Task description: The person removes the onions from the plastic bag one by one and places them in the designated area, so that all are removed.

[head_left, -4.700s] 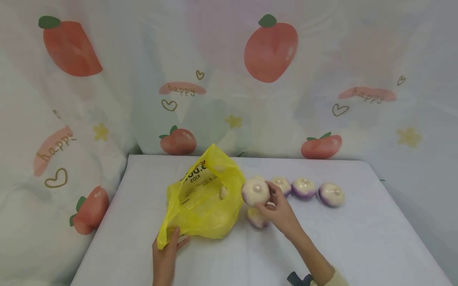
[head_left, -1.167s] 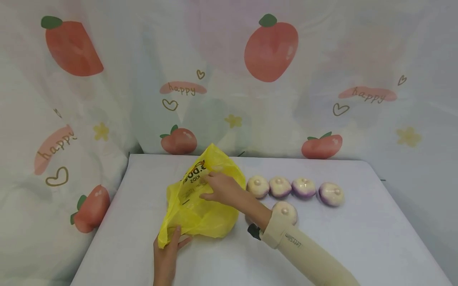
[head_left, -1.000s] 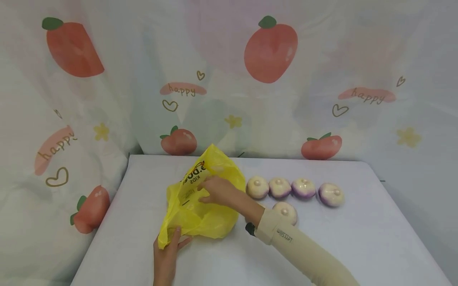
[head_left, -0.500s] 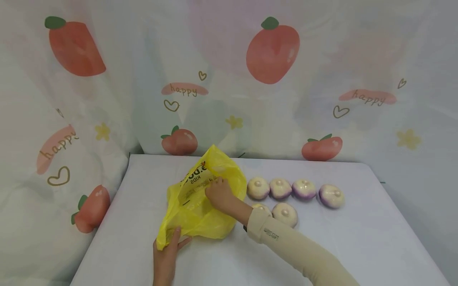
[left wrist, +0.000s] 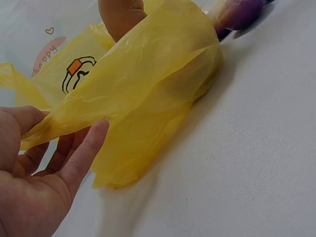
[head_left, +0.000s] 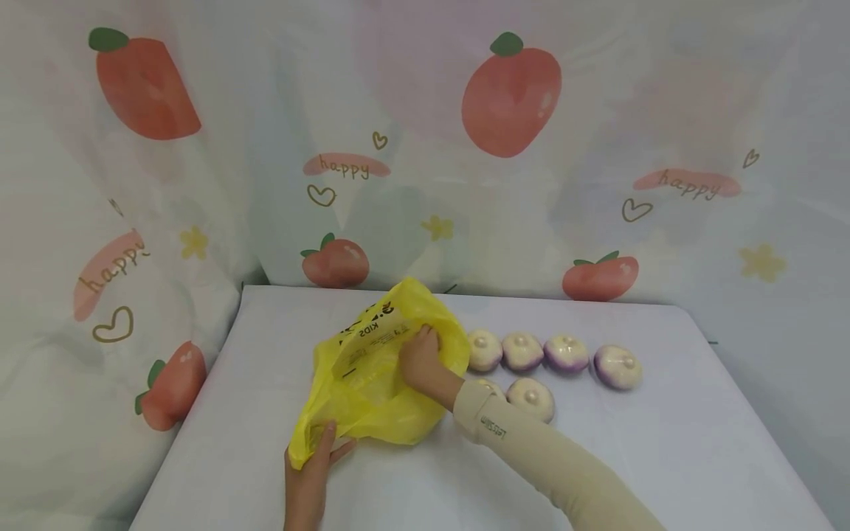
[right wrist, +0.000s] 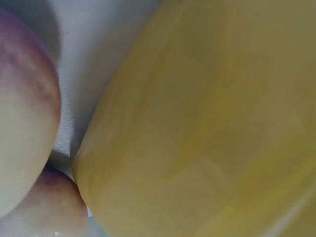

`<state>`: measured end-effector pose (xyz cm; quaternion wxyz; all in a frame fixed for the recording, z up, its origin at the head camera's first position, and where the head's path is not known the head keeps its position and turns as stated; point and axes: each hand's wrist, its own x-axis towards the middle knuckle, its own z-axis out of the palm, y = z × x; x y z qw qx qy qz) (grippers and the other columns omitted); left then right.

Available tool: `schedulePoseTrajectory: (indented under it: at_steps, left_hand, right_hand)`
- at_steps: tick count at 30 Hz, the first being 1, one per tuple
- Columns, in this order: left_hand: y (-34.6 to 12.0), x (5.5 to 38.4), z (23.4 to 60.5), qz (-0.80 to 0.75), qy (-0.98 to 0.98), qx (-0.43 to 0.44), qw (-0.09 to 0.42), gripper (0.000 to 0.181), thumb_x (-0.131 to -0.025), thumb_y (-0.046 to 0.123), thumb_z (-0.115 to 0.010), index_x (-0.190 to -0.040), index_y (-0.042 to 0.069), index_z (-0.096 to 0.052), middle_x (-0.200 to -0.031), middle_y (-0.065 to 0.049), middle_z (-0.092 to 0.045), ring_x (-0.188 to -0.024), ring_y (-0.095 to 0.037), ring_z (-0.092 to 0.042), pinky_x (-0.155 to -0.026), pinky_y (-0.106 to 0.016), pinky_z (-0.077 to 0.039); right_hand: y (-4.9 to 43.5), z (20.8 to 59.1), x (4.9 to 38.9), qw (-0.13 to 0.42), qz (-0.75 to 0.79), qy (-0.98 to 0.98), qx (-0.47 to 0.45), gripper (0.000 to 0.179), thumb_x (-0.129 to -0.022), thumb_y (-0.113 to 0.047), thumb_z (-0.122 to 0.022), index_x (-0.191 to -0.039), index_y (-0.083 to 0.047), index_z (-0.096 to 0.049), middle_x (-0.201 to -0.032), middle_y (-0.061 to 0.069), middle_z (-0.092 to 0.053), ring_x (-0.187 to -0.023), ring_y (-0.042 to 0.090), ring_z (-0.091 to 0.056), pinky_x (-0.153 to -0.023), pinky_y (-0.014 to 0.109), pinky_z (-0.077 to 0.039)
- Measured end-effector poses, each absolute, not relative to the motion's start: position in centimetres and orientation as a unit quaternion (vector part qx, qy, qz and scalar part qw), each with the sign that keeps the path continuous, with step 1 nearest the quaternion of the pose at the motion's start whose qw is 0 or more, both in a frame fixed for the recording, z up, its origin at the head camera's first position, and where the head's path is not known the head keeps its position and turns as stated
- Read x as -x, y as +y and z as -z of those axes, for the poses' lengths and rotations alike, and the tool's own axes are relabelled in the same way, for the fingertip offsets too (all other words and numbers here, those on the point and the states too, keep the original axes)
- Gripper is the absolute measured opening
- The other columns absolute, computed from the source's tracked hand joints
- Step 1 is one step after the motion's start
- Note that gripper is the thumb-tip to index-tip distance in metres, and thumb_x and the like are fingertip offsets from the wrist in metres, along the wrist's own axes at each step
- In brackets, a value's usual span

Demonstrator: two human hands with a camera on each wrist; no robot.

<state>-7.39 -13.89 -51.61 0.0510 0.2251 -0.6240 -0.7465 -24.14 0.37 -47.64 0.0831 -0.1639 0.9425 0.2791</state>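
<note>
My left hand [head_left: 308,472] pinches the near left edge of a yellow plastic bag [head_left: 358,417] between thumb and fingers; the left wrist view shows the thumb over the film and a finger beneath it. The right hand [head_left: 420,361] is inside the bag's mouth, near its right wall, with its fingers bent. What those fingers hold, if anything, cannot be seen. In the right wrist view the bag's film [right wrist: 197,128] fills most of the picture. To the right of the bag lie several round, shiny, turnip-like vegetables [head_left: 531,400], cream on top and purple below.
A row of the same vegetables [head_left: 567,352] stands toward the back, one [head_left: 617,367] slightly apart on the right. One more [head_left: 490,389] is partly hidden behind the right sleeve [head_left: 524,450]. A white cloth covers the table [head_left: 697,442]; a printed curtain [head_left: 412,88] hangs behind.
A vegetable held by my right hand earlier now lies on the table. That hand went into the bag and moved right, its fingers bending. The bag's mouth has shifted right; the left hand keeps its hold.
</note>
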Motion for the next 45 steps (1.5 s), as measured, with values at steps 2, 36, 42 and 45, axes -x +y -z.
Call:
schedulePoseTrajectory:
  at_steps: [2, 36, 42, 45]
  left_hand:
    - [-13.9, 7.4, 51.6, 0.753, -0.618, -0.222, 0.055, 0.057, -0.088, 0.037, -0.067, -0.129, 0.004, -0.046, -0.121, -0.016, -0.048, -0.086, -0.032, -0.067, -0.084, -0.031, -0.056]
    - [-14.0, 7.6, 53.5, 0.754, -0.595, -0.24, 0.14, 0.063, -0.086, 0.044, -0.067, -0.132, 0.011, -0.041, -0.114, -0.011, -0.047, -0.08, -0.028, -0.068, -0.075, -0.034, -0.059]
    - [-13.6, 7.4, 51.5, 0.745, -0.603, -0.258, 0.126, 0.059, -0.091, 0.037, -0.063, -0.135, 0.009, -0.037, -0.117, -0.012, -0.042, -0.086, -0.028, -0.067, -0.078, -0.039, -0.058]
    - [-13.5, 7.5, 51.4, 0.736, -0.611, -0.269, 0.114, 0.061, -0.09, 0.039, -0.063, -0.137, 0.01, -0.036, -0.119, -0.011, -0.042, -0.083, -0.027, -0.067, -0.079, -0.037, -0.058]
  right_hand:
    - [0.4, 47.0, 24.1, 0.095, -0.283, 0.942, 0.156, 0.023, -0.096, -0.03, -0.048, -0.094, -0.015, -0.065, -0.075, 0.003, -0.054, -0.077, 0.023, -0.042, -0.065, 0.031, -0.042]
    - [6.9, 39.2, 23.1, 0.083, 0.319, 0.903, 0.278, 0.066, -0.084, -0.046, -0.069, -0.133, -0.006, -0.05, -0.121, 0.007, -0.057, -0.104, 0.021, -0.055, -0.088, 0.031, -0.051]
    - [8.3, 38.1, 22.1, 0.093, 0.395, 0.88, 0.249, 0.066, -0.081, -0.053, -0.068, -0.133, -0.014, -0.052, -0.118, -0.003, -0.056, -0.101, 0.014, -0.056, -0.086, 0.027, -0.053]
    - [8.9, 37.6, 21.5, 0.081, 0.417, 0.872, 0.243, 0.068, -0.081, -0.053, -0.068, -0.134, -0.013, -0.05, -0.121, -0.002, -0.056, -0.103, 0.015, -0.056, -0.087, 0.03, -0.053]
